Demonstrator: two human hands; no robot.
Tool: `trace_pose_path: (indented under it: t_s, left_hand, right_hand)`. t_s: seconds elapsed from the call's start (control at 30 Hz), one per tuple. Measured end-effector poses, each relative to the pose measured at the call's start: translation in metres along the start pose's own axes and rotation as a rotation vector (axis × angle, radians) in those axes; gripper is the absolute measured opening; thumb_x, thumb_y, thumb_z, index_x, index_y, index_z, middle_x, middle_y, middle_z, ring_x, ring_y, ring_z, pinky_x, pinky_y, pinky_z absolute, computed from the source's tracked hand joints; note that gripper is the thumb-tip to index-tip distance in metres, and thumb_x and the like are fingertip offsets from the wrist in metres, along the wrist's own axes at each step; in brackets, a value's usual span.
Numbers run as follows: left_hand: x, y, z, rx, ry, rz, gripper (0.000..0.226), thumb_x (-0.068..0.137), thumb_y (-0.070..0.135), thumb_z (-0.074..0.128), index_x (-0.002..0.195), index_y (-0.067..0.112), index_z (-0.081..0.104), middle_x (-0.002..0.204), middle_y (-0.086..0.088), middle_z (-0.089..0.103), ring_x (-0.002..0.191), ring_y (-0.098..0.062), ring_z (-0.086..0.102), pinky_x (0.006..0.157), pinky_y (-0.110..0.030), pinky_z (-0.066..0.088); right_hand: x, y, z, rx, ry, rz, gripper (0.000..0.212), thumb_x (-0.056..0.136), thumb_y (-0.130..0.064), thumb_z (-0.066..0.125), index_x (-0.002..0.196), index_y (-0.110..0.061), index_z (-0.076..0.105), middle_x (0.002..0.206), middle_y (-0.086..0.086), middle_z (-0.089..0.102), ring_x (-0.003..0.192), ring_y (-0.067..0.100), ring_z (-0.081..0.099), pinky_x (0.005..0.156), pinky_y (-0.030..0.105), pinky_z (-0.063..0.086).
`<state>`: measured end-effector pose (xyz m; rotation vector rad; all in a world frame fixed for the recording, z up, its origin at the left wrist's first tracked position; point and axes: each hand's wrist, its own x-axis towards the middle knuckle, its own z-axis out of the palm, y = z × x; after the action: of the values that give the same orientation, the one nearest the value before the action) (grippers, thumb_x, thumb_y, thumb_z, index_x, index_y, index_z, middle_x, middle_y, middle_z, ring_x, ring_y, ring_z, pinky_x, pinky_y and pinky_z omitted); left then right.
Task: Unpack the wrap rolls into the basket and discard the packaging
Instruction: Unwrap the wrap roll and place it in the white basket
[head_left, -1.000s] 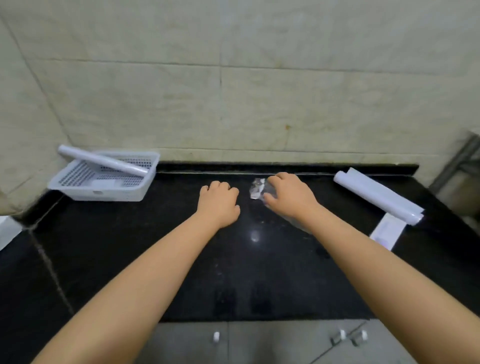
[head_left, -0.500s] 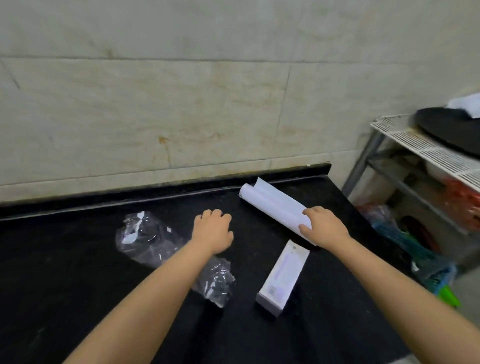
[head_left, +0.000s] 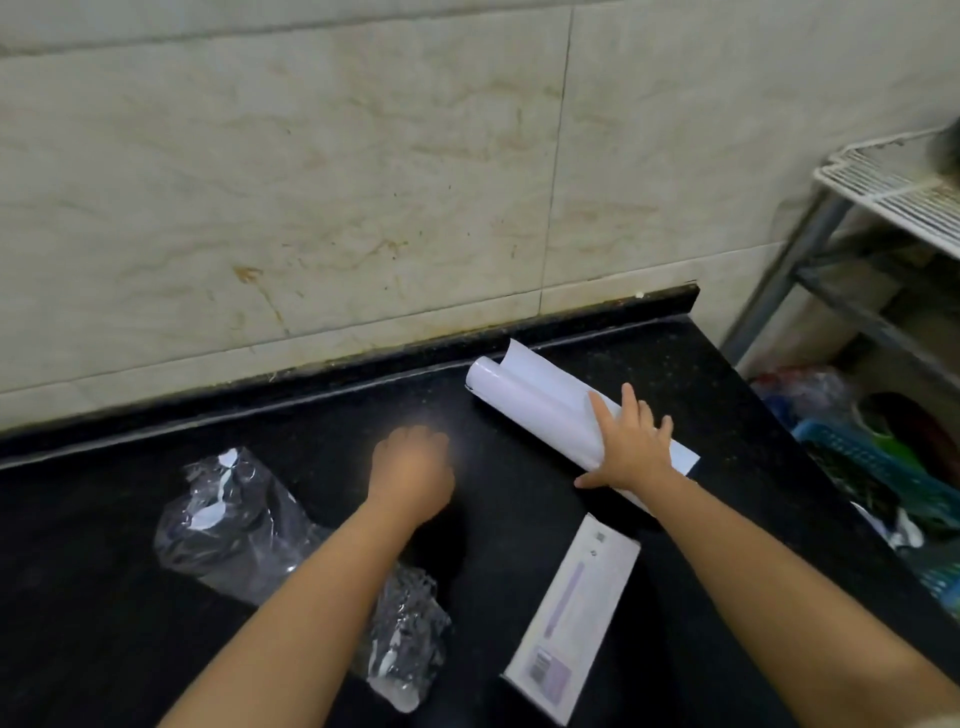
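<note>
Your right hand (head_left: 631, 452) lies flat and spread on the near end of the wrap roll (head_left: 540, 408), which rests on the black table (head_left: 78, 597) at about two o'clock, its loose outer sheet curling up at the far end. The grip has not closed; the fingers (head_left: 629, 400) are splayed across the roll, not around it. Your left hand (head_left: 413, 475) hovers at twelve o'clock, blurred, fingers curled, gripping nothing that shows. The crumpled clear packaging (head_left: 234, 525) lies at nine o'clock under your left forearm, and a flat white box (head_left: 571, 618) sits at four o'clock. The basket is out of view. By my reading, this roll is unwrapped but not yet in the basket, and the plastic and box are not yet discarded.
</note>
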<state>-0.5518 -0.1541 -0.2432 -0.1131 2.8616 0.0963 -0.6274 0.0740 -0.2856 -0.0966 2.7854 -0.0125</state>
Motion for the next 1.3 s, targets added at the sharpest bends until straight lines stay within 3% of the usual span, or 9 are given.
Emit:
trace_pose_path:
  t_s: [0.07, 0.13, 0.2, 0.27, 0.5, 0.73, 0.93, 1.1, 1.3]
  left_hand:
    - [0.005, -0.003, 0.0, -0.005, 0.005, -0.007, 0.043, 0.093, 0.029, 0.043, 0.133, 0.013, 0.043, 0.141, -0.008, 0.042, 0.131, -0.028, 0.035, 0.108, -0.04, 0.032]
    - [0.007, -0.006, 0.001, -0.004, -0.003, -0.008, 0.043, 0.093, 0.029, 0.043, 0.133, 0.013, 0.043, 0.141, -0.008, 0.042, 0.132, -0.028, 0.035, 0.108, -0.04, 0.032]
    - [0.006, -0.012, 0.004, 0.006, -0.015, -0.011, 0.043, 0.093, 0.029, 0.044, 0.133, 0.014, 0.042, 0.141, -0.007, 0.042, 0.132, -0.027, 0.034, 0.109, -0.04, 0.032]
    - [0.004, -0.02, 0.008, 0.013, -0.021, -0.022, 0.044, 0.092, 0.029, 0.044, 0.134, 0.016, 0.041, 0.142, -0.006, 0.042, 0.133, -0.026, 0.034, 0.109, -0.039, 0.031]
    - [-0.008, -0.039, -0.009, -0.041, 0.072, -0.111, 0.044, 0.091, 0.028, 0.044, 0.134, 0.017, 0.041, 0.139, -0.007, 0.044, 0.13, -0.027, 0.036, 0.106, -0.039, 0.034]
    - [-0.059, -0.099, -0.033, -0.007, 0.154, -0.263, 0.044, 0.09, 0.027, 0.045, 0.132, 0.013, 0.04, 0.134, -0.013, 0.045, 0.125, -0.032, 0.039, 0.101, -0.041, 0.036]
    - [-0.163, -0.216, -0.034, -0.04, 0.233, -0.406, 0.044, 0.09, 0.029, 0.047, 0.131, 0.013, 0.043, 0.134, -0.012, 0.047, 0.125, -0.031, 0.041, 0.1, -0.042, 0.038]
    - [-0.275, -0.332, -0.012, -0.038, 0.215, -0.475, 0.047, 0.091, 0.03, 0.047, 0.135, 0.014, 0.041, 0.139, -0.011, 0.043, 0.129, -0.029, 0.038, 0.103, -0.041, 0.038]
    - [-0.399, -0.449, 0.026, -0.068, 0.131, -0.62, 0.047, 0.091, 0.03, 0.048, 0.135, 0.014, 0.04, 0.14, -0.01, 0.042, 0.13, -0.028, 0.037, 0.104, -0.04, 0.037]
  right_hand:
    - [0.007, 0.005, -0.001, 0.069, -0.045, 0.012, 0.12, 0.062, -0.052, 0.075, 0.145, -0.03, -0.008, 0.149, 0.019, 0.023, 0.133, 0.035, 0.032, 0.109, 0.051, 0.029]
    - [0.011, 0.009, -0.004, 0.132, -0.012, 0.012, 0.106, 0.065, -0.046, 0.075, 0.145, -0.022, 0.009, 0.132, 0.016, 0.047, 0.118, 0.032, 0.049, 0.094, 0.042, 0.043]
    - [0.012, 0.01, -0.006, 0.12, 0.039, 0.011, 0.076, 0.069, -0.041, 0.073, 0.13, -0.01, 0.04, 0.119, 0.013, 0.057, 0.107, 0.029, 0.056, 0.081, 0.035, 0.047]
    - [0.01, 0.007, -0.005, 0.08, 0.058, 0.013, 0.057, 0.069, -0.04, 0.071, 0.113, -0.008, 0.054, 0.113, 0.011, 0.059, 0.102, 0.027, 0.058, 0.076, 0.032, 0.047]
    - [-0.012, -0.021, -0.024, 0.059, 0.201, -0.138, 0.048, 0.067, -0.035, 0.069, 0.104, -0.008, 0.054, 0.11, 0.01, 0.058, 0.101, 0.026, 0.054, 0.076, 0.031, 0.045]
    - [-0.066, -0.127, -0.066, 0.001, 0.318, -0.447, 0.047, 0.068, -0.033, 0.067, 0.104, -0.006, 0.054, 0.107, 0.012, 0.059, 0.098, 0.029, 0.053, 0.069, 0.03, 0.037]
    - [-0.147, -0.259, -0.07, 0.099, 0.328, -0.57, 0.046, 0.066, -0.032, 0.07, 0.099, -0.006, 0.054, 0.103, 0.011, 0.059, 0.094, 0.029, 0.055, 0.064, 0.029, 0.035]
    - [-0.227, -0.371, -0.038, 0.116, 0.272, -0.634, 0.039, 0.062, -0.035, 0.072, 0.081, -0.014, 0.045, 0.093, 0.008, 0.058, 0.089, 0.028, 0.056, 0.061, 0.03, 0.033]
    - [-0.307, -0.494, 0.012, 0.061, 0.174, -0.732, 0.041, 0.065, -0.035, 0.072, 0.092, -0.009, 0.054, 0.101, 0.009, 0.061, 0.09, 0.027, 0.057, 0.062, 0.029, 0.035]
